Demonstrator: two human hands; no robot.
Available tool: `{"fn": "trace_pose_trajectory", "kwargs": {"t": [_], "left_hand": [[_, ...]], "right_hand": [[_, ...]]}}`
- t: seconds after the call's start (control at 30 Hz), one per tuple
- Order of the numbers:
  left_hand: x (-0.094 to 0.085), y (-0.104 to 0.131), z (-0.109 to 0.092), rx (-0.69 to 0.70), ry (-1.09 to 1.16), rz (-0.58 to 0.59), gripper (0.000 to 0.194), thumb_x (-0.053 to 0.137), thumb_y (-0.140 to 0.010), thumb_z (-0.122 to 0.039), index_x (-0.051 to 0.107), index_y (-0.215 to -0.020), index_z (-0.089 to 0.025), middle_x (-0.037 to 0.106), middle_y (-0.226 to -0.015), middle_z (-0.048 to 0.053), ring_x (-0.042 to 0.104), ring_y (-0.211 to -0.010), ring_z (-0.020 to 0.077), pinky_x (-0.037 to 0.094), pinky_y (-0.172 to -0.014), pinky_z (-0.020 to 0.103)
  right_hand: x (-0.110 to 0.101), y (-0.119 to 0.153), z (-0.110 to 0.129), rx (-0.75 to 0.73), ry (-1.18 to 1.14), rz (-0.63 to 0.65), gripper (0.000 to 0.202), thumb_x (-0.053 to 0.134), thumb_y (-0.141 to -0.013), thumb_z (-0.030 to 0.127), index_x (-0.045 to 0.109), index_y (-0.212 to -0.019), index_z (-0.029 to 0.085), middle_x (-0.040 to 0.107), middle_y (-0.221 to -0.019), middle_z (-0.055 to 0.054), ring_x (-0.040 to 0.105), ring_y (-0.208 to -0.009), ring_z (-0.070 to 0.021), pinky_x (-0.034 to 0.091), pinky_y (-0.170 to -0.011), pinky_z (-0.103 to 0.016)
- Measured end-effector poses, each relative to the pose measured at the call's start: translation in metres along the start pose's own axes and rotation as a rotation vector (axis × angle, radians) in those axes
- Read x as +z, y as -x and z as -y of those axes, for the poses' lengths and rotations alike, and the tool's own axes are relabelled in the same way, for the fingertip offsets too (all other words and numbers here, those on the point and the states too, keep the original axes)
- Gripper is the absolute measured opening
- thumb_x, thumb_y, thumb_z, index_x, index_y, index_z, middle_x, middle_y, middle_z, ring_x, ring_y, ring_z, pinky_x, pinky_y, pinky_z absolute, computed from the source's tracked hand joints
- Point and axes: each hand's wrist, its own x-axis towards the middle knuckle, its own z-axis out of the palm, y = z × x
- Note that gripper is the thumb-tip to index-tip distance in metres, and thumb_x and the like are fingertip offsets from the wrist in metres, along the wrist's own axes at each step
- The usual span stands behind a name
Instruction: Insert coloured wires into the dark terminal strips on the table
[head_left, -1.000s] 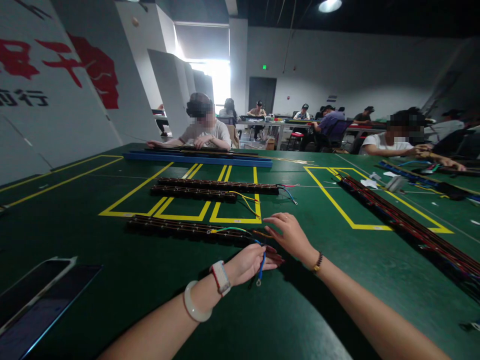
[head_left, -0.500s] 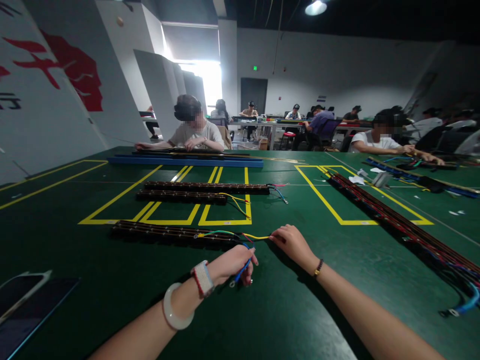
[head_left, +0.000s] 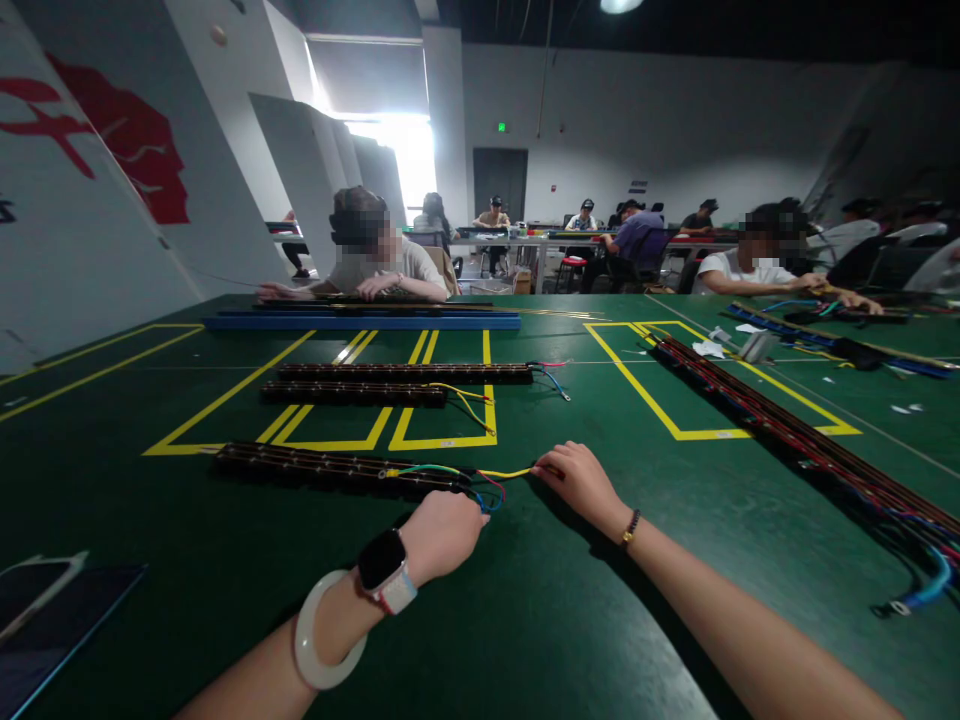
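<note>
A long black strip lies on the green table, with green, yellow, red and blue wires at its right end. My right hand pinches the tip of the yellow wire, which is stretched out to the right. Back up and palm down, my left hand is closed at the blue wire beside the strip's end; its fingertips are mostly hidden. Two shorter black strips lie farther back, their wires pointing right.
A long wired bundle runs diagonally on the right. A blue rail lies at the far edge before a seated person. Another person works at the back right. A dark flat device is at the lower left.
My left hand has turned over, back up, and the blue wire end that hung below its fingers is now hidden. My right hand still pinches the yellow wire. The view has shifted slightly.
</note>
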Motion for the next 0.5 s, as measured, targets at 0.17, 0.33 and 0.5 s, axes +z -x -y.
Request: {"fn": "trace_pose_trajectory", "kwargs": {"t": [0.17, 0.33, 0.5], "left_hand": [[-0.002, -0.001, 0.001, -0.019, 0.069, -0.051, 0.05, 0.027, -0.094, -0.039, 0.068, -0.08, -0.014, 0.069, -0.079, 0.012, 0.065, -0.067, 0.0222, 0.048, -0.062, 0.033], [-0.016, 0.007, -0.002, -0.225, 0.081, -0.145, 0.055, 0.023, -0.094, -0.045, 0.066, -0.083, -0.012, 0.068, -0.078, 0.013, 0.066, -0.069, 0.0241, 0.048, -0.061, 0.033], [-0.027, 0.014, 0.0, -0.427, 0.017, -0.21, 0.047, 0.023, -0.095, -0.033, 0.062, -0.091, -0.007, 0.067, -0.075, 0.017, 0.067, -0.07, 0.0279, 0.049, -0.057, 0.034]], "right_hand": [[-0.001, 0.001, 0.001, 0.003, -0.006, 0.01, 0.022, 0.055, -0.09, 0.039, 0.068, -0.084, 0.022, 0.064, -0.076, -0.003, 0.053, -0.074, -0.0167, 0.034, -0.068, -0.028], [-0.003, 0.002, 0.002, 0.007, -0.024, 0.029, 0.022, 0.054, -0.091, 0.037, 0.067, -0.084, 0.021, 0.063, -0.076, -0.003, 0.053, -0.075, -0.0163, 0.036, -0.069, -0.028], [-0.005, 0.002, 0.004, 0.015, -0.041, 0.041, 0.023, 0.053, -0.091, 0.037, 0.066, -0.085, 0.02, 0.063, -0.076, -0.004, 0.053, -0.075, -0.0172, 0.037, -0.068, -0.029]]}}
